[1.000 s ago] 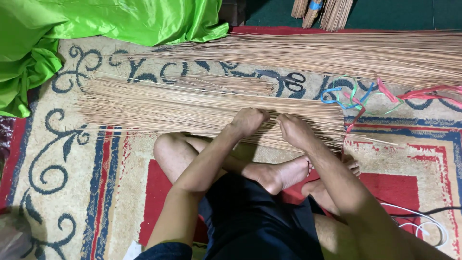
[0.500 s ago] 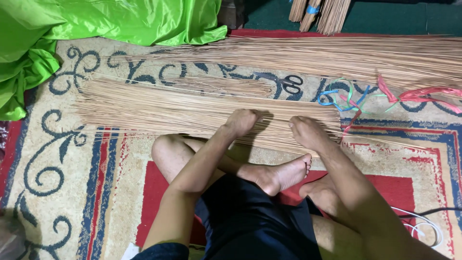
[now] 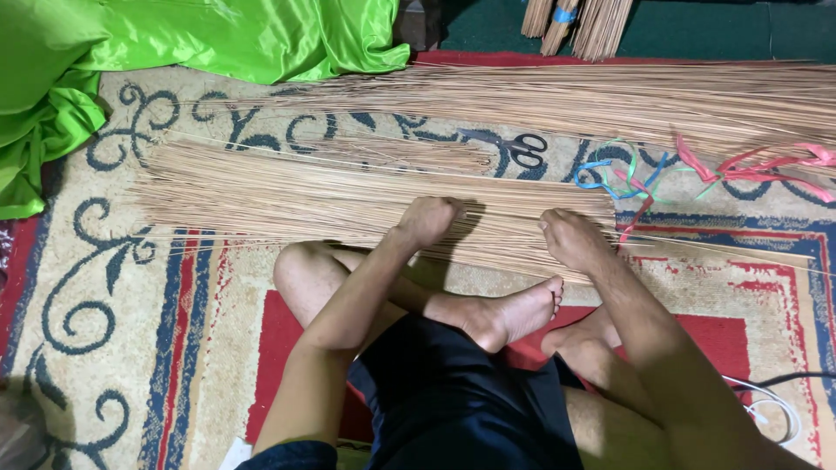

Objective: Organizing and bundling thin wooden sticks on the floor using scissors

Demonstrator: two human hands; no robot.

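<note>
Patterned carpet (image 3: pixel 104 365) with green cloth (image 3: pixel 174 43) at far-left, near stick pile (image 3: pixel 287 196) lying across it before crossed legs, left hand (image 3: pixel 428 219) curled and right hand (image 3: pixel 570 239) flat, both pressing on sticks, scissors (image 3: pixel 525 150) beyond.

Left hand (image 3: pixel 428 219) and right hand (image 3: pixel 570 239) pressing on thin sticks (image 3: pixel 287 196), patterned rug (image 3: pixel 131 348)

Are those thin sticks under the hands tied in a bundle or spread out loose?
Spread out loose: the sticks lie flat across the carpet, no tie around them, both hands pressing on top.
</note>
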